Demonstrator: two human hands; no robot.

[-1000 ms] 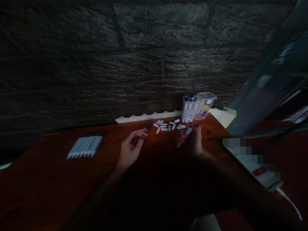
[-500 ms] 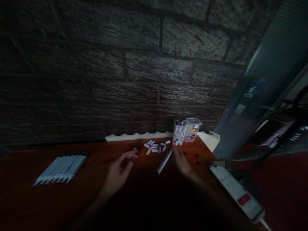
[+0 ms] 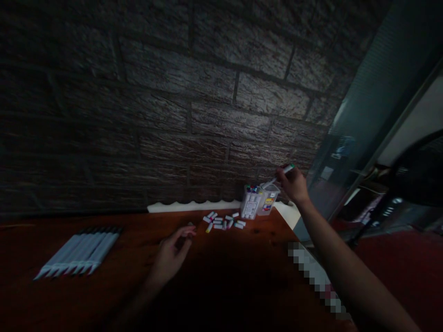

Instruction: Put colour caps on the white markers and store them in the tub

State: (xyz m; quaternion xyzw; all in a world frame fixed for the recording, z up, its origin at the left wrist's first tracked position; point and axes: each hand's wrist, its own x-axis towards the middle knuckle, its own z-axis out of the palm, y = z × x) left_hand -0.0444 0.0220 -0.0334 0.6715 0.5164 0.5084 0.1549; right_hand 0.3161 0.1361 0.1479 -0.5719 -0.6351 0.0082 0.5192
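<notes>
My right hand [image 3: 293, 184] is closed around a white marker [image 3: 288, 169] with a green end pointing up to the right. The marker slants down-left, its lower end at the mouth of a clear plastic box [image 3: 266, 205] with a yellow label. Beside that box stands another clear box [image 3: 249, 206] filled with upright markers with coloured ends. Over the table, my left hand [image 3: 175, 249] keeps thumb and forefinger pinched together; a small pale bit shows at the fingertips, too dim to name. Just right of it lie several short white marker caps [image 3: 218, 221] with coloured ends.
Several white markers [image 3: 79, 251] lie in a tight row at the left of the brown wooden table [image 3: 138, 226]. A wavy white strip [image 3: 194, 206] runs along the stone wall [image 3: 207, 115]. A pixelated pale object [image 3: 316, 276] lies at the table's right edge.
My right hand has lifted the marker from low over the table, up and right to the mouth of the yellow-labelled box. My left hand stays nearly in place. The view has shifted slightly.
</notes>
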